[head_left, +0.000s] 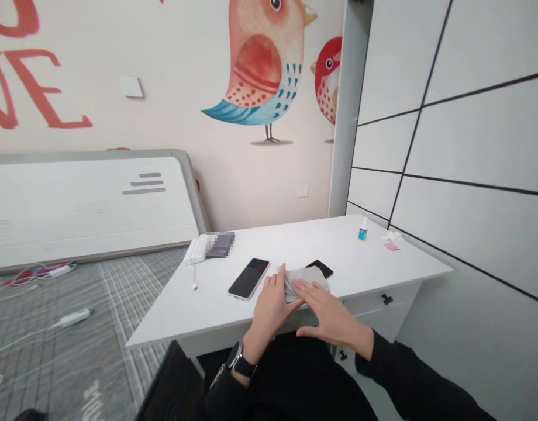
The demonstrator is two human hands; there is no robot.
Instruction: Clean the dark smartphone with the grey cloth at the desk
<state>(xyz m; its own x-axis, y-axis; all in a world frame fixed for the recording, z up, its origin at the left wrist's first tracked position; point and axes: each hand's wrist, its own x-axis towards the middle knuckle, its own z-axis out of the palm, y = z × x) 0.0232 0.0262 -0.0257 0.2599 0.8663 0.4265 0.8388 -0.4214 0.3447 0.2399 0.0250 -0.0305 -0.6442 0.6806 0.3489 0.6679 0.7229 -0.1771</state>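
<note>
Lying on the rug at far left, a white charger point(71, 318) trailed its cable point(23, 339) toward the edge of the view, below a white panel point(85, 204) leaning against the bird-painted wall point(251, 175). On the table point(176, 318), near its back left corner, sat a white ribbed object point(197, 248) beside a blurred dark item point(220, 244); a rose-framed smartphone point(248, 278) lay screen up toward the middle, well in from the front edge. Just right of it, the left hand point(273, 310), wearing a black wristwatch point(239, 359), rested its fingers against the left end of a folded grey cloth point(306, 286), though whether its grip pinched the fabric could not be told from this view. The right hand point(326, 310) lay flat over the cloth, its grip spread and pressing down, fingers pointing left toward the other hand. It was the nearer of the two and covered much of the cloth's long axis, which ran roughly along the table's front edge. A black phone point(321, 268) lay just behind, one end tucked under the cloth's far side. Toward the right corner stood a small bottle with a blue label point(362, 231), then a crumpled tissue point(392, 237) and a pink sticky note point(390, 247).
</note>
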